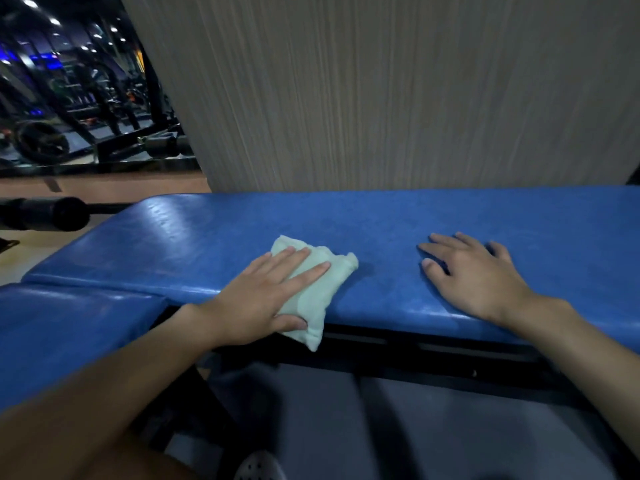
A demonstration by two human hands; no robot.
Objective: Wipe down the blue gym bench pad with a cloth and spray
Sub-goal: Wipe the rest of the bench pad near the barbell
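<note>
Head view: a long blue bench pad (pixel 381 230) runs across the middle of the picture, its vinyl shiny and scuffed towards its left end. The left hand (pixel 256 299) lies flat on a folded pale green cloth (pixel 311 306), fingers straight and close together, pressing it down at the near edge of the pad, left of the middle. The thumb rests against the cloth's near end, which hangs slightly over that edge. The right hand (pixel 474 275) lies palm down on the bare pad to the right, well apart from the cloth, with its fingers spread and holding nothing.

A second blue pad section (pixel 69 327) meets the long pad at its near left corner, with a narrow seam between them. A black metal frame (pixel 398 348) shows beneath the near edge, above a grey floor (pixel 450 427). Behind the far edge rises a grey wood-grain wall panel (pixel 381 91). Off the left end sit a black padded roller (pixel 45 213) and dim gym machines (pixel 69 109).
</note>
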